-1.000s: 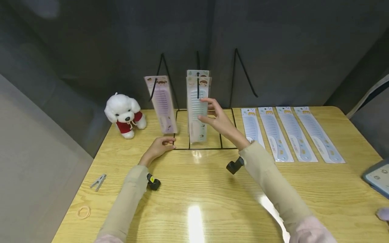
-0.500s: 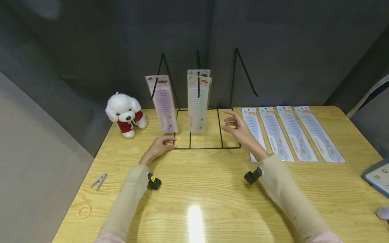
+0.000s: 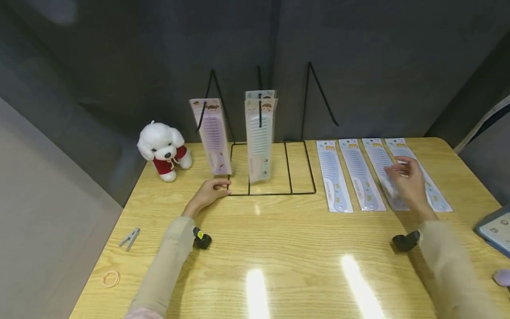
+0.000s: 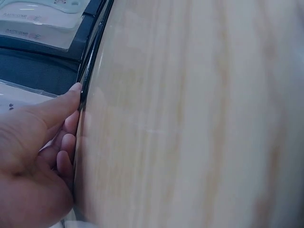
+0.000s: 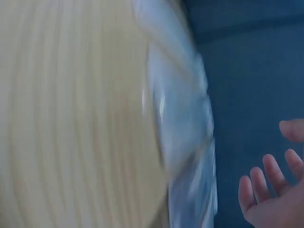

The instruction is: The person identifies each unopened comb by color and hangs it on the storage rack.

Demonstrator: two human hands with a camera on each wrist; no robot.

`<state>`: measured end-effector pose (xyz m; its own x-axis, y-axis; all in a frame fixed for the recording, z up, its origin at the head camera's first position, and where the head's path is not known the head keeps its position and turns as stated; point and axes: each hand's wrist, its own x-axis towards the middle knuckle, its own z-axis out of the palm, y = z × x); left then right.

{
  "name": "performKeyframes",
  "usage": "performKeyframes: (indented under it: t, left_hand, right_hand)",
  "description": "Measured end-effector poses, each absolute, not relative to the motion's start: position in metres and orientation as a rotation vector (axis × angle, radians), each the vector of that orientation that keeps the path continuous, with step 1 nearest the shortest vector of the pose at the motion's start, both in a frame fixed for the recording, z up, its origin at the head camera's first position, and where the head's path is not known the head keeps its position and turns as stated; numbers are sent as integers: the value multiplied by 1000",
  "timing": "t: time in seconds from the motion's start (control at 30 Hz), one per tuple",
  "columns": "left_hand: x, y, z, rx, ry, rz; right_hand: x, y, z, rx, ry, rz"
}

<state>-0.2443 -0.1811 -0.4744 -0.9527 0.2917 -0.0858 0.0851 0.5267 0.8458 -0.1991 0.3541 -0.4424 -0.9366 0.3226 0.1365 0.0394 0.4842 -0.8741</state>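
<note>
A black wire rack (image 3: 271, 193) stands at the back of the wooden table. A pink comb pack (image 3: 211, 135) hangs on its left hook and white comb packs (image 3: 260, 137) on the middle one; the right hook (image 3: 322, 95) is bare. My left hand (image 3: 218, 187) pinches the base wire (image 4: 90, 71) at the front left corner, thumb (image 4: 57, 107) on top. Several blue comb packs (image 3: 334, 175) lie flat side by side to the right. Over the two rightmost ones hovers my right hand (image 3: 400, 170), fingers (image 5: 270, 173) spread and holding nothing.
A white plush dog (image 3: 163, 150) sits left of the rack. A clothes peg (image 3: 129, 239) and a rubber band (image 3: 110, 278) lie near the left table edge. A tablet-like device (image 3: 496, 230) is at the right edge. Dark curtain behind.
My right hand let go of the white comb pack on the middle hook and swept right to above the flat blue packs. The left hand stayed on the rack.
</note>
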Motion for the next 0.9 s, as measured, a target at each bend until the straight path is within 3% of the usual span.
performKeyframes:
  t: [0.23,0.47,0.9]
  left_hand:
    - [-245,-181,-474,309,2556,1373]
    - [-246,-181,-474,300,2540,1384]
    - [-244,-180,-470,288,2528,1401]
  right_hand:
    - [-203,425,-456,-336,-2830,1025]
    - [-204,457,-464,-339,-3083,817]
    - [-205,473,-464,-674,-3095,1083]
